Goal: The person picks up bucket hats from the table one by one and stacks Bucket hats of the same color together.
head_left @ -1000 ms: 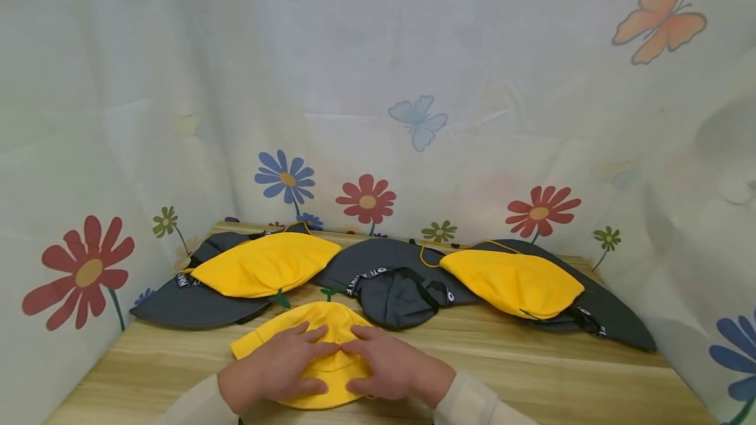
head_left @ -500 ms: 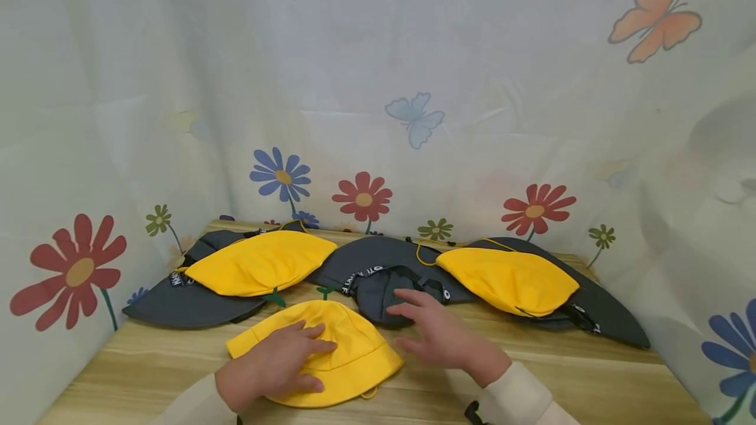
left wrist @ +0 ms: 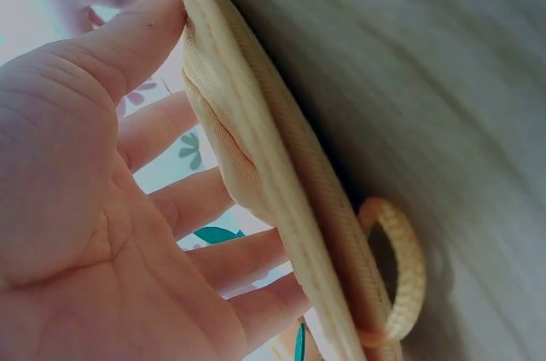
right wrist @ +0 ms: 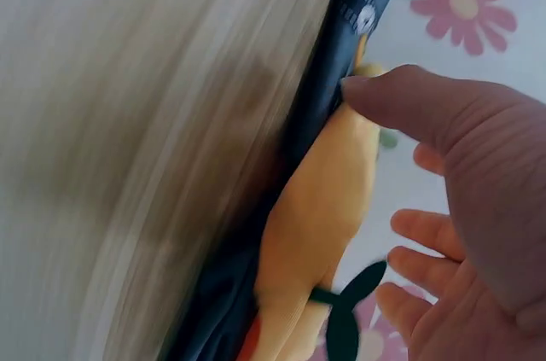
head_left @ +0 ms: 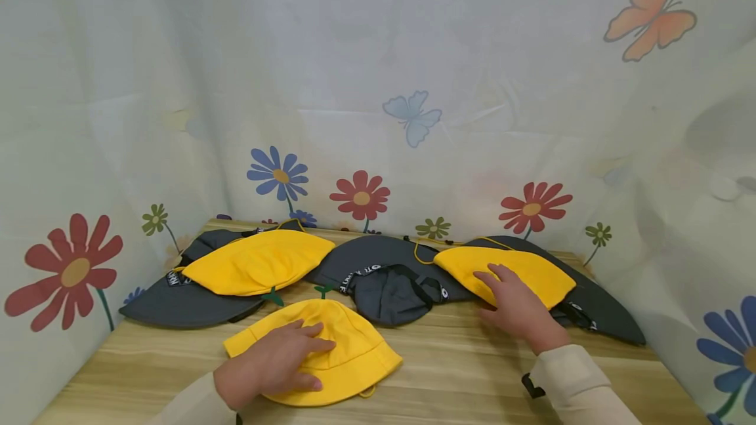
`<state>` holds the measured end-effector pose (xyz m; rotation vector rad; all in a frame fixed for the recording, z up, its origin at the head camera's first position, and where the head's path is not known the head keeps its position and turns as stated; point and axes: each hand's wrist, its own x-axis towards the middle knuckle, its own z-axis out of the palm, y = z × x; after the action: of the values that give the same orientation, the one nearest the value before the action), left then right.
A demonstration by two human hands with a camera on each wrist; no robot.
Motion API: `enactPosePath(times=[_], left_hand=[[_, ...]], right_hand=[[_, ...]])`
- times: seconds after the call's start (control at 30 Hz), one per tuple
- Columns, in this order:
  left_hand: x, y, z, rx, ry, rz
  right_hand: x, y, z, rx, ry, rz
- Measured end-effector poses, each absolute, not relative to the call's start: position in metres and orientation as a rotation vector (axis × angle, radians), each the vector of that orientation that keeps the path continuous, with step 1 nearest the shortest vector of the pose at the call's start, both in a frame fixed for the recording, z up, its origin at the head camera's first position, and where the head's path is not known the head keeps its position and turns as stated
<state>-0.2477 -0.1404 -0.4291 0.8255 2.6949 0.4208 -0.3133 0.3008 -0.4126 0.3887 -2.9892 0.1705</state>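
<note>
1. The left hand [head_left: 272, 364] lay flat, fingers straight and a little spread, pressing on the near yellow hat [head_left: 339, 359] at the front of the wooden table [head_left: 472, 379]; it gripped nothing.
2. The right hand [head_left: 515, 307] reached out to the right, fingers relaxed and open, its fingertips on the near edge of the right yellow hat [head_left: 520, 274]. The right wrist view showed the thumb touching the cloth, with nothing pinched.
3. The near yellow hat sat flattened under the left palm, crown up, with a small green stem [head_left: 323, 291] at its far edge and a cord loop [left wrist: 397, 267] showing at the brim.
4. Judging by how they sagged and folded, these hats were probably light, soft cotton: limp, not fragile and not slippery. A pinch at the brim edge, or a flat palm over the crown, looked the best hold.
5. Yellow hats counted three: the near one, the right one and the left yellow hat [head_left: 260, 266], each rear one lying on a dark hat.
6. Dark grey hats [head_left: 384, 281] counted three in the back row, at left, middle and right.
7. Behind stood a white curtain [head_left: 378, 84] printed with flowers and butterflies.
</note>
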Motion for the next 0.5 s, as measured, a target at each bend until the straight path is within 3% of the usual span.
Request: enactPosePath(times=[0.5], left_hand=[[-0.244,-0.139,-0.431,0.83,2.707,0.336]], right_hand=[[-0.311,0.329,-0.418,0.218,-3.075,-0.073]])
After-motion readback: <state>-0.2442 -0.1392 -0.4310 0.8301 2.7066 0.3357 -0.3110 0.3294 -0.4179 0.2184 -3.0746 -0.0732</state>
